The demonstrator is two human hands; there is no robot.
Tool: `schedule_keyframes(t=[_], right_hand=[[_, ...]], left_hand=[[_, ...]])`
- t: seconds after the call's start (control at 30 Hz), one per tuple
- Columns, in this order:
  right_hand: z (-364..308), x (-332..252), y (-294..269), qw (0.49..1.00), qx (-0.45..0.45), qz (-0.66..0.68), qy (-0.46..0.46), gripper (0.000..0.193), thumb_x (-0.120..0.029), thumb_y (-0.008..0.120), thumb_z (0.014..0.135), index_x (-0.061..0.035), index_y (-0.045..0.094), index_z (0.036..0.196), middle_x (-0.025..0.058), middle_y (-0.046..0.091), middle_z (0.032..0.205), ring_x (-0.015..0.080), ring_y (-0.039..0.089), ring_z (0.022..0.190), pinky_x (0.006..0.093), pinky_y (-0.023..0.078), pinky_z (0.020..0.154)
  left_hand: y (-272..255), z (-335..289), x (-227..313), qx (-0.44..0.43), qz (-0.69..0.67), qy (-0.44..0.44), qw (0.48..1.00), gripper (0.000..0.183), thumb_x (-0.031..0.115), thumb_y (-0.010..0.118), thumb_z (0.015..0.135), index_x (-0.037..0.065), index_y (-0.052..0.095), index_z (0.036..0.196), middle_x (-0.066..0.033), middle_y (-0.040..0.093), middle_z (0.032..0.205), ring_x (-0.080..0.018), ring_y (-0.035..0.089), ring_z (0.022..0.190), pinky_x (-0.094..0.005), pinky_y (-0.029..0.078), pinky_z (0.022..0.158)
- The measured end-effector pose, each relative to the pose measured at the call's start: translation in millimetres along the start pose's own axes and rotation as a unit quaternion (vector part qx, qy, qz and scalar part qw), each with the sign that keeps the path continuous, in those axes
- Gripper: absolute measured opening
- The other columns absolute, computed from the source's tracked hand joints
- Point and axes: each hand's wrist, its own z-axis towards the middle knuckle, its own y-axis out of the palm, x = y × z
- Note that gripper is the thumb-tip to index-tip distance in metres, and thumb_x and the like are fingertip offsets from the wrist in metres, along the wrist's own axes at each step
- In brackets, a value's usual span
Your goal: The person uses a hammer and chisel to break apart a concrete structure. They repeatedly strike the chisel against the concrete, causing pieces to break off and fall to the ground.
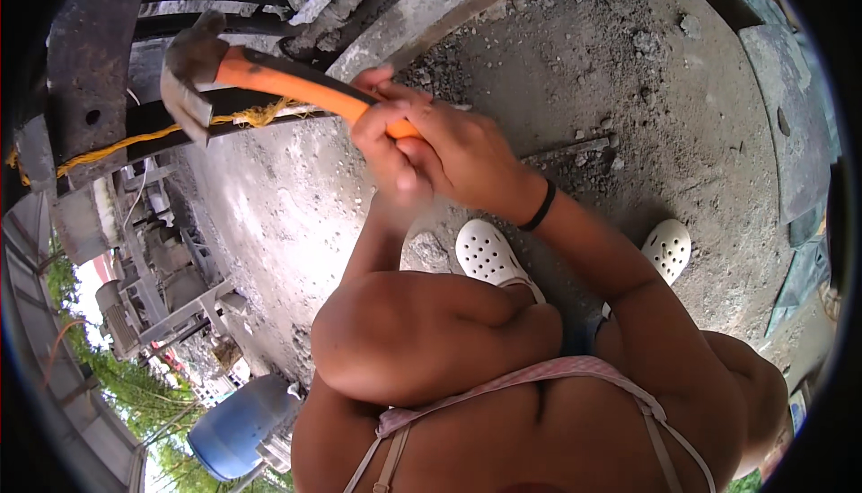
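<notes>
A claw hammer (285,82) with an orange and black handle is held up at the upper left, its dark worn metal head pointing left. My right hand (471,156), with a black band at the wrist, closes round the handle's end. My left hand (391,156) is wrapped against the same end, its fingers overlapping those of the right. The butt of the handle is partly hidden by the fingers. Behind the hammer, a frayed yellow rope (135,143) runs along a dark metal bar and is knotted near the middle.
A rusty metal plate (90,62) and dark bars stand at the upper left. A curved concrete edge (431,13) crosses the top. Rubble lies on the dusty ground (575,80). My white clogs (489,255) are below; a blue barrel (242,426) lies at the lower left.
</notes>
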Motion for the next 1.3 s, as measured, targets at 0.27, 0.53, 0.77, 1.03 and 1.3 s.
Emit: schedule_keyframes(t=[0.27, 0.53, 0.77, 1.03, 1.3], right_hand=[[13.1, -28.3, 5.9, 0.993, 0.05, -0.001, 0.106, 0.033, -0.021, 0.048, 0.092, -0.0058, 0.045, 0.121, 0.021, 0.061, 0.088, 0.0394, 0.061, 0.07, 0.0453, 0.049, 0.056], [22.2, -20.6, 20.0, 0.978, 0.051, 0.106, 0.171, 0.035, -0.028, 0.049, 0.09, -0.0116, 0.05, 0.12, 0.017, 0.061, 0.075, 0.0351, 0.061, 0.062, 0.0422, 0.048, 0.05], [13.9, -0.1, 23.8, 0.982, 0.034, 0.036, 0.184, 0.036, -0.027, 0.048, 0.09, -0.0142, 0.05, 0.123, 0.0174, 0.062, 0.08, 0.0354, 0.06, 0.061, 0.0426, 0.05, 0.053], [8.0, -8.4, 29.7, 0.98, 0.083, 0.086, 0.157, 0.027, -0.022, 0.052, 0.088, -0.0049, 0.056, 0.108, 0.0173, 0.063, 0.083, 0.0349, 0.062, 0.07, 0.0422, 0.049, 0.056], [5.2, -8.6, 32.0, 0.98, 0.171, 0.072, 0.07, 0.027, -0.026, 0.048, 0.09, -0.0119, 0.055, 0.113, 0.0144, 0.062, 0.078, 0.0336, 0.061, 0.061, 0.0425, 0.048, 0.05]], left_hand=[[4.5, 7.4, 12.1, 0.022, -0.153, -0.08, 0.985, 0.053, 0.047, 0.024, 0.088, 0.009, 0.039, 0.121, -0.0159, 0.053, 0.105, -0.0233, 0.055, 0.086, -0.0388, 0.046, 0.081], [2.8, 9.2, -6.8, 0.074, 0.047, -0.062, 0.994, 0.055, 0.044, 0.019, 0.092, 0.003, 0.045, 0.118, -0.0129, 0.057, 0.092, -0.02, 0.057, 0.072, -0.0308, 0.049, 0.071], [6.2, -5.1, -27.6, 0.068, 0.171, -0.114, 0.976, 0.062, 0.049, 0.019, 0.09, 0.004, 0.05, 0.119, -0.0155, 0.061, 0.095, -0.0187, 0.057, 0.075, -0.0316, 0.05, 0.07], [-7.2, -11.6, -19.7, 0.058, 0.229, -0.058, 0.97, 0.05, 0.039, 0.024, 0.093, 0.002, 0.048, 0.117, -0.0147, 0.058, 0.102, -0.0225, 0.056, 0.089, -0.0381, 0.05, 0.076], [7.2, -1.4, -6.3, 0.086, -0.063, -0.104, 0.989, 0.031, 0.016, 0.039, 0.093, -0.001, 0.052, 0.115, -0.0123, 0.057, 0.108, -0.0217, 0.057, 0.092, -0.033, 0.045, 0.086]])
